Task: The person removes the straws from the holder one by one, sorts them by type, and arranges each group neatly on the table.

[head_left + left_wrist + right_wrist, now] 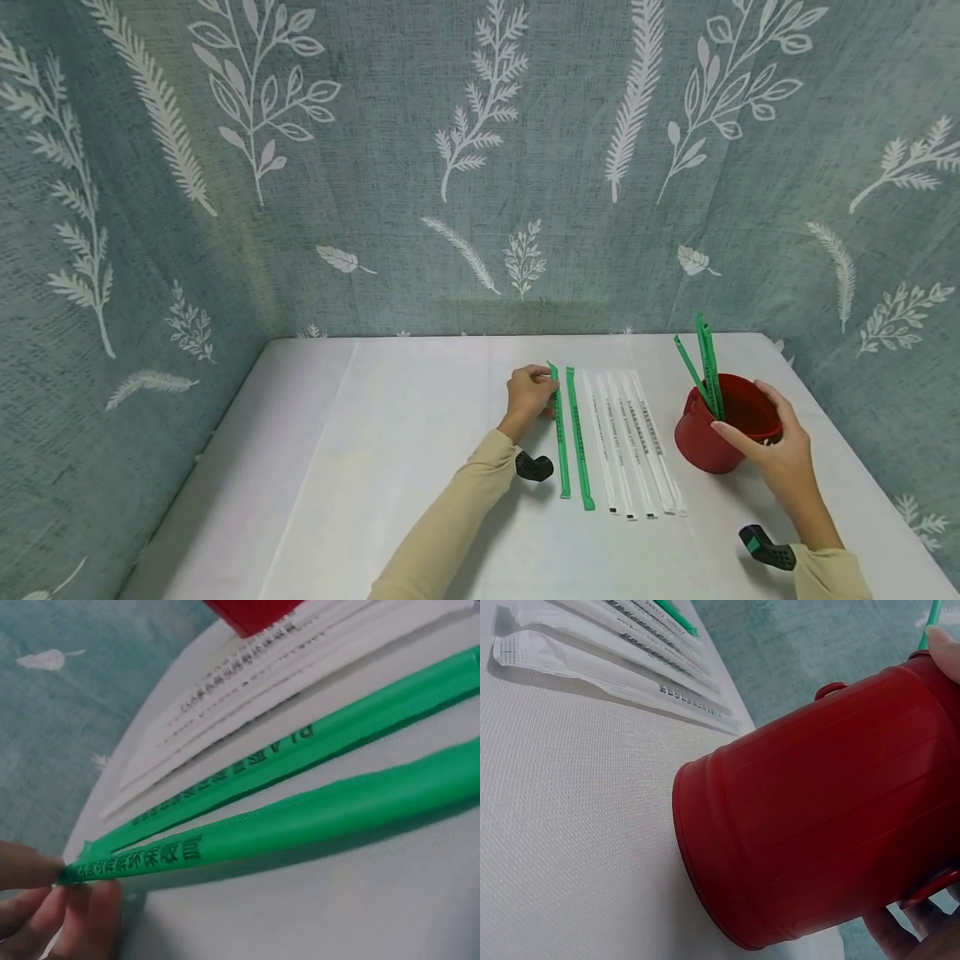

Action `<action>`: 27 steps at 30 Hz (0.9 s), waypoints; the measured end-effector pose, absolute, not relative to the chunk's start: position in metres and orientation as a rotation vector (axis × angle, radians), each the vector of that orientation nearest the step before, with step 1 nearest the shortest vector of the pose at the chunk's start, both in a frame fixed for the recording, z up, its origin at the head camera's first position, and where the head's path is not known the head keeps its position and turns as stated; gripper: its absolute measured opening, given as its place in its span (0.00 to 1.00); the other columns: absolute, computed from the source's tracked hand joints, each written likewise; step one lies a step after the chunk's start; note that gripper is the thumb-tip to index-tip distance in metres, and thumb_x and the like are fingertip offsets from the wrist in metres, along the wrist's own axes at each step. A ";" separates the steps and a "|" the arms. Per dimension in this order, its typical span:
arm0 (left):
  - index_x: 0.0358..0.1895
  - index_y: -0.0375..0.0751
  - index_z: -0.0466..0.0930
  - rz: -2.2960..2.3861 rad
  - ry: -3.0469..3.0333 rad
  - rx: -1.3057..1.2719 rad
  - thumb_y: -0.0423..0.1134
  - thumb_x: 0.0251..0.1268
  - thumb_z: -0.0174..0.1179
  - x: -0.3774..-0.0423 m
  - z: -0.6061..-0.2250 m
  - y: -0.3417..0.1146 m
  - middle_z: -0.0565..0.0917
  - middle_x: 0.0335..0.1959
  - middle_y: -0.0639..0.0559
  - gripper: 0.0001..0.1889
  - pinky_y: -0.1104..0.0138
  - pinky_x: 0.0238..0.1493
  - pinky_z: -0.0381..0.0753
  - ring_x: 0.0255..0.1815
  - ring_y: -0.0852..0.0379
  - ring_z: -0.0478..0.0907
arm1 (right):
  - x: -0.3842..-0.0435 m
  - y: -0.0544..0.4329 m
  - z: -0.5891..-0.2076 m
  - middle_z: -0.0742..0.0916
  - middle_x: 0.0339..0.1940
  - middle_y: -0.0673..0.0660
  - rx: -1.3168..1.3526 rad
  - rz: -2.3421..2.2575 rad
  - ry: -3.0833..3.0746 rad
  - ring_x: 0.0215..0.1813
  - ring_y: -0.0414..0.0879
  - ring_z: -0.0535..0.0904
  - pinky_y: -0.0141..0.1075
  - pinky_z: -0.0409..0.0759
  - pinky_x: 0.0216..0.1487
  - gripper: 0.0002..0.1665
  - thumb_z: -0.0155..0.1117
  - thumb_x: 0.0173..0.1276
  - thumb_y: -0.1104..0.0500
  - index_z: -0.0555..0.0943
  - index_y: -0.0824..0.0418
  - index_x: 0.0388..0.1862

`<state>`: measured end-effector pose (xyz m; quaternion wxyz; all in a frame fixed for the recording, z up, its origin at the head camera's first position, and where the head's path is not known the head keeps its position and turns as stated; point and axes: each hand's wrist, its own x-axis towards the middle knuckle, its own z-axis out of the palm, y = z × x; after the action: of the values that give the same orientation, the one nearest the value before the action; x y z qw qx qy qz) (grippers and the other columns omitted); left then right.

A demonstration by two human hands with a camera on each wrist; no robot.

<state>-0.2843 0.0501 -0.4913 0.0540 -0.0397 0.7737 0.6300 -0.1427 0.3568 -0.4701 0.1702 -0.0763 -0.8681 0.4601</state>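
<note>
Green packet, long and thin, is over the worktop at the row's left end, its far end pinched by the left hand. A loose pinch could drop it, or a sideways drag skew the neighbouring green packet (they lie close). Uneven pressure from the right hand, gripping the red pot, might tip it. Hidden: the lower ends of the standing green packets; whether the pinched end is lifted, I cannot tell.

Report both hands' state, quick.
Left hand: pinching the leftmost green-wrapped straw near its far end.
Right hand: holding the red bucket near its rim.
</note>
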 end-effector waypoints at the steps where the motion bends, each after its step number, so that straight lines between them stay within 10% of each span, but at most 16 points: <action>1: 0.47 0.35 0.82 1.897 2.374 -0.114 0.30 0.58 0.64 -0.284 -0.492 0.051 0.80 0.32 0.49 0.13 0.67 0.12 0.79 0.23 0.58 0.77 | -0.142 0.357 -0.470 0.67 0.65 0.61 -0.216 1.310 -2.465 0.57 0.42 0.61 0.18 0.75 0.36 0.49 0.68 0.62 0.54 0.52 0.49 0.76; 27: 0.44 0.29 0.82 1.752 2.613 -0.092 0.23 0.54 0.62 -0.277 -0.491 0.057 0.77 0.25 0.51 0.12 0.70 0.09 0.76 0.12 0.62 0.72 | -0.143 0.357 -0.469 0.67 0.66 0.63 -0.202 1.325 -2.466 0.58 0.44 0.60 0.18 0.75 0.36 0.50 0.68 0.62 0.54 0.51 0.48 0.76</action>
<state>-0.2766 0.0566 -0.4908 -0.0028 -0.0293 0.8303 0.5566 -0.1430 0.3569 -0.4687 0.1667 -0.0711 -0.8662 0.4656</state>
